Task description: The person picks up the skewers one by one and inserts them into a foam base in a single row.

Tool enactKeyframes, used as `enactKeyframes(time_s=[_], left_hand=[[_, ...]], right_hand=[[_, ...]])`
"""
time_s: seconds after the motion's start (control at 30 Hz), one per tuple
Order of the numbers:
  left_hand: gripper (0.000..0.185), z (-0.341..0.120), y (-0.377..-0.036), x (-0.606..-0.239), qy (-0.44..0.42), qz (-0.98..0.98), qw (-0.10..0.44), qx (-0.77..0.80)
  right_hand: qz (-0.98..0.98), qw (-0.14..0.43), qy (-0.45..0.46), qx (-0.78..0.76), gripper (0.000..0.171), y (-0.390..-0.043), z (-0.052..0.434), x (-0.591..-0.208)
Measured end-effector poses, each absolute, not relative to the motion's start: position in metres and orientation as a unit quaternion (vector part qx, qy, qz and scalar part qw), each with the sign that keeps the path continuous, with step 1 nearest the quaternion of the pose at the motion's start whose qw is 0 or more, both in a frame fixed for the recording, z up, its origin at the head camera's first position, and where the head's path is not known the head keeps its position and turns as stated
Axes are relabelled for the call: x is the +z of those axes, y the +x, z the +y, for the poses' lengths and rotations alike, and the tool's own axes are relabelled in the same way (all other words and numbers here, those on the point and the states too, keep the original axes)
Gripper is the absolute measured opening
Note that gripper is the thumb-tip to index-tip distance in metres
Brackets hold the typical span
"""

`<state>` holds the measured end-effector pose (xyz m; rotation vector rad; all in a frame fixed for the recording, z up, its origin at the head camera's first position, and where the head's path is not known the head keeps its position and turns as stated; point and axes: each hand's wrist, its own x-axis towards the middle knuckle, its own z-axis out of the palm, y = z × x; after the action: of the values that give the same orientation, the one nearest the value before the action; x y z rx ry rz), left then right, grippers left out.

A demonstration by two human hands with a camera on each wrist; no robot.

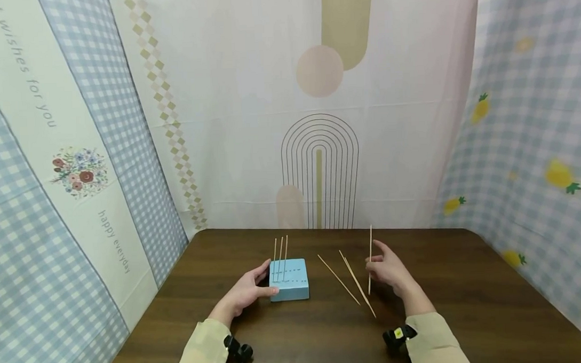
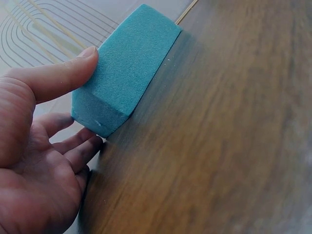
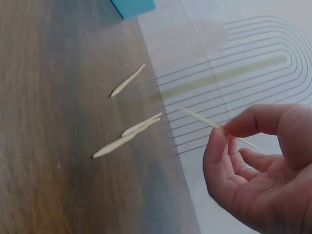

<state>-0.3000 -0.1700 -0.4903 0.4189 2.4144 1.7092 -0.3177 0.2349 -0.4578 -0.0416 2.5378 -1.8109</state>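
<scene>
A light blue foam block (image 1: 289, 293) with rows of small holes in its top sits on the table, and three thin wooden skewers (image 1: 282, 256) stand upright in its left part. My left hand (image 1: 246, 291) grips the block's left side, thumb at the near corner and fingers toward the far one; the left wrist view shows the thumb against the blue foam (image 2: 131, 58). Off the table, my right hand (image 1: 389, 269) pinches another wooden skewer (image 1: 370, 243) between thumb and forefinger, held nearly upright. The right wrist view shows that pinched skewer (image 3: 200, 117) too.
Between the block and my right hand lie a single loose skewer (image 1: 339, 280) and two more skewers (image 1: 359, 286) close together. The brown wooden table (image 1: 325, 346) ends at a patterned white cloth (image 1: 232, 151) behind; checked cloths hang at both sides.
</scene>
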Motion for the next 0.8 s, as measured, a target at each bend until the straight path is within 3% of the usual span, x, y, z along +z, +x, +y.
enactKeyframes(time_s=[0.43,0.8], left_hand=[[0.098,-0.175,-0.302,-0.491,0.139,0.809,0.084,0.565],[0.096,-0.176,-0.300,-0.490,0.141,0.806,0.087,0.568]], right_hand=[[0.741,-0.038,0.003,-0.671,0.046,-0.314,0.217,-0.445],[0.718,-0.046,-0.021,-0.694,0.045,-0.308,0.209,-0.444]])
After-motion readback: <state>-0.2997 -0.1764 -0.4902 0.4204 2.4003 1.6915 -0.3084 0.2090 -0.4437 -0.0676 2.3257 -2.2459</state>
